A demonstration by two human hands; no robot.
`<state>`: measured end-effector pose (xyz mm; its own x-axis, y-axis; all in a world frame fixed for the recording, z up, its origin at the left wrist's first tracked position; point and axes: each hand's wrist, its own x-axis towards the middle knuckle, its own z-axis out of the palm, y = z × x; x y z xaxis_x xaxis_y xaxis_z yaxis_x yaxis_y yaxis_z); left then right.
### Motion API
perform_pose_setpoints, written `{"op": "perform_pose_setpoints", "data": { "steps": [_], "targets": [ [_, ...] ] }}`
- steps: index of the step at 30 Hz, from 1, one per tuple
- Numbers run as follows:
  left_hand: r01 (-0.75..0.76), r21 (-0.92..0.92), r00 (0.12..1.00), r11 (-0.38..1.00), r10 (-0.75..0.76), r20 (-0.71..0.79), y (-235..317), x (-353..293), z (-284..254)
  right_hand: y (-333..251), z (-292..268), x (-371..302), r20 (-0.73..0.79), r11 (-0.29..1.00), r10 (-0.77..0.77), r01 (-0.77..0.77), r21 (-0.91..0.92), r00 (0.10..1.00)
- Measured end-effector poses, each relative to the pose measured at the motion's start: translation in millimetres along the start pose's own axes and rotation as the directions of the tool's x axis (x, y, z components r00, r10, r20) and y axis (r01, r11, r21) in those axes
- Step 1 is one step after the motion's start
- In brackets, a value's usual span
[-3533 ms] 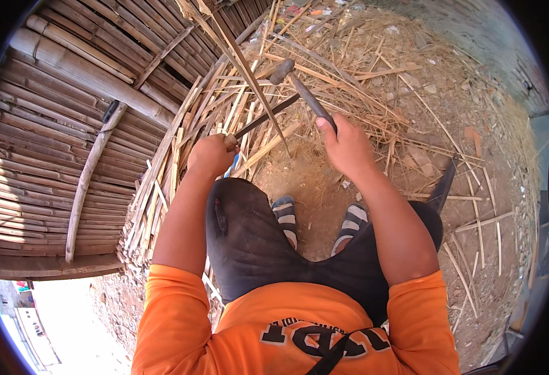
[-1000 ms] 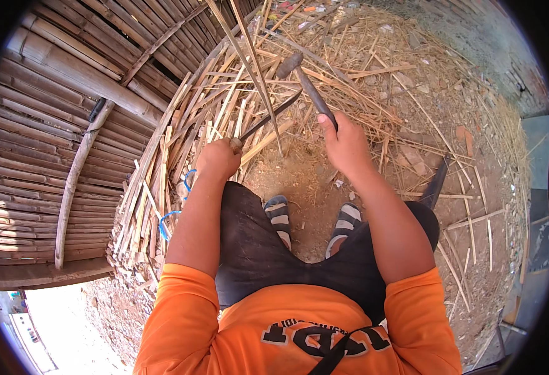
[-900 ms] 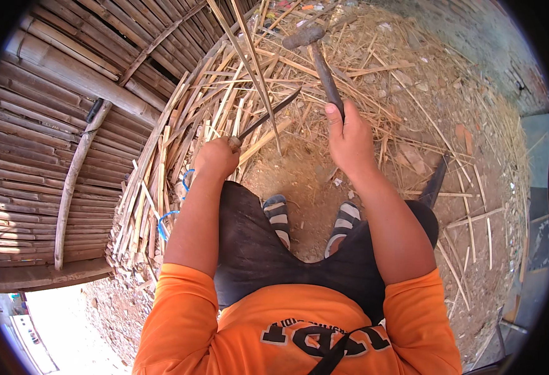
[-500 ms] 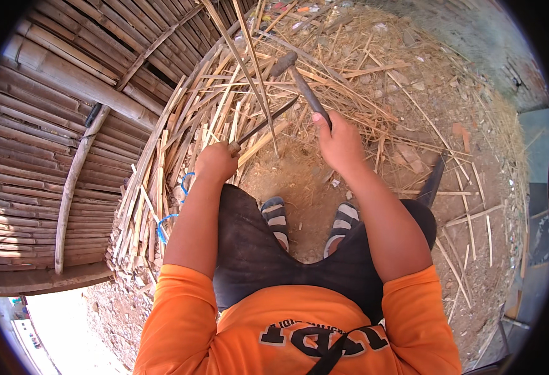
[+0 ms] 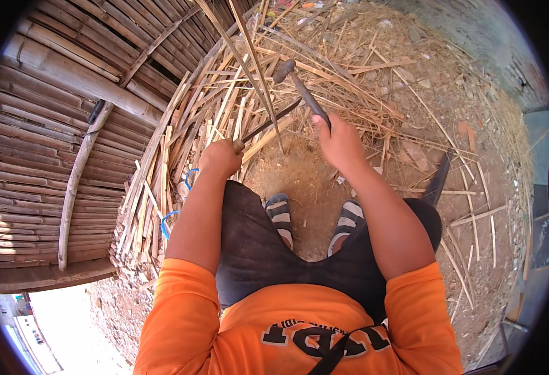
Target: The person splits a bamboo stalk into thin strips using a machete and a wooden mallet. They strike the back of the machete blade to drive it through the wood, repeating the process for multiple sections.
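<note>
My left hand [image 5: 220,157] is closed round the wooden handle of a long dark knife [image 5: 257,130], whose blade points up and to the right. A long bamboo piece [image 5: 278,134] stands on the dirt, parted into two strips toward the top. The blade crosses it near where the strips meet; whether it sits inside the split I cannot tell. My right hand [image 5: 341,142] grips a hammer [image 5: 308,95] by its handle, the head raised above the blade and apart from it.
Cut bamboo strips [image 5: 190,106] lie heaped ahead and to the left, with blue ties near my left forearm. A slatted bamboo wall [image 5: 30,169] rises on the left. Another dark blade [image 5: 438,181] lies beside my right knee. My sandalled feet [image 5: 279,219] rest on the dirt.
The hammer head has come down slightly toward the blade. The whole view has shifted a little; both hands keep their holds.
</note>
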<state>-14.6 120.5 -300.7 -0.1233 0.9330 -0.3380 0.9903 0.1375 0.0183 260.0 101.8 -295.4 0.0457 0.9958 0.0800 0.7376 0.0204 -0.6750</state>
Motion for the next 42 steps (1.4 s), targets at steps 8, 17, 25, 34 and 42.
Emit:
{"op": "perform_pose_setpoints", "data": {
  "steps": [8,17,25,34,42],
  "targets": [
    [-0.015,0.014,1.000,1.000,0.015,0.008,1,10,7,25,27,-7,0.024,0.989,0.038,-0.034,-0.142,0.999],
    [-0.089,0.081,0.994,0.993,0.083,0.072,-12,41,8,-14,-2,13,-0.120,0.991,0.055,-0.040,0.126,0.991],
    [-0.077,-0.021,0.997,0.997,0.077,0.001,-28,71,26,-5,11,18,-0.063,0.994,0.112,-0.111,0.025,0.992],
    [-0.078,0.012,0.997,0.997,0.077,0.022,-14,66,35,39,28,32,0.181,0.948,0.307,-0.283,-0.147,0.934],
    [-0.052,0.015,0.998,0.999,0.051,0.043,-14,66,34,3,22,28,-0.138,0.992,0.125,-0.127,-0.004,0.982]
  ]
}}
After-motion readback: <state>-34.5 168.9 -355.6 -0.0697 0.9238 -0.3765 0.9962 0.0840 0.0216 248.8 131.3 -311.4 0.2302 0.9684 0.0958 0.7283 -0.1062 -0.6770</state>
